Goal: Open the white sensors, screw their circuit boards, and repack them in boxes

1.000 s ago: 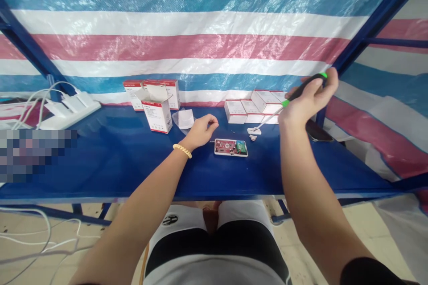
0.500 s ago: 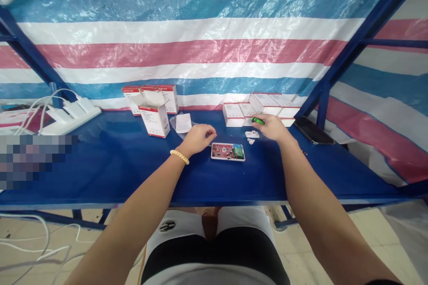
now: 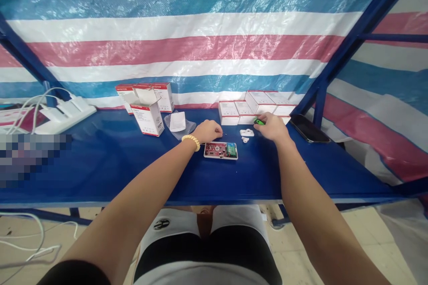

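Note:
My left hand [image 3: 207, 132], with a yellow coiled band on its wrist, rests low over the table with its fingers bent together. A tiny dark piece, perhaps a screw [image 3: 225, 134], lies just right of its fingertips. Anything pinched in them is too small to make out. In front of it lies an opened white device [image 3: 220, 150] showing a red circuit board and a green-blue battery. My right hand [image 3: 272, 127] is closed on a green-and-black screwdriver [image 3: 259, 122]; only the handle shows. Near it are a white plastic part [image 3: 246, 132] and a smaller white piece [image 3: 245, 140].
White boxes [image 3: 229, 113] lie behind my right hand. Red-and-white boxes [image 3: 147, 118] stand at the left, one with its flap up. A white cover [image 3: 177, 121] rests on a clear bag. A phone [image 3: 309, 129] lies right, a power strip [image 3: 67, 118] left.
My left hand has moved right, its fingertips now close beside the tiny dark piece. My right hand still holds the screwdriver, slightly turned. The whole view has shifted a little.

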